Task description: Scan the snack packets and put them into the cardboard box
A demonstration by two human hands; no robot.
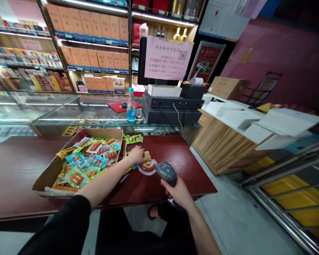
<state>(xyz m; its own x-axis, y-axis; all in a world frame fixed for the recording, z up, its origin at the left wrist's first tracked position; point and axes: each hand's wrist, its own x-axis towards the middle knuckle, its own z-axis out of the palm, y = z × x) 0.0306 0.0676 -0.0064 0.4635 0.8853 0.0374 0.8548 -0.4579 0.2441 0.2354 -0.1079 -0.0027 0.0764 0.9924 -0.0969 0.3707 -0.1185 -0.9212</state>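
My right hand (177,191) is wrapped round a dark grey handheld scanner (166,172) with a blue light on top, held over the front edge of the red-brown table (196,173). My left hand (137,156) reaches over the table with its fingers on a small yellow packet (147,156); whether they grip it is hard to tell. Just below that packet lies a curved sausage in a clear wrapper (148,167). A green packet (133,138) rests behind my left hand. Left of my hand, a cardboard box (46,177) holds several packaged sausages and snacks (76,177).
Behind the table runs a glass counter (95,111) with a blue drink bottle (131,109), a cash drawer (170,115) and a monitor with a pink sign (166,58). At right stand a wooden cabinet (220,141) and metal rails (284,216).
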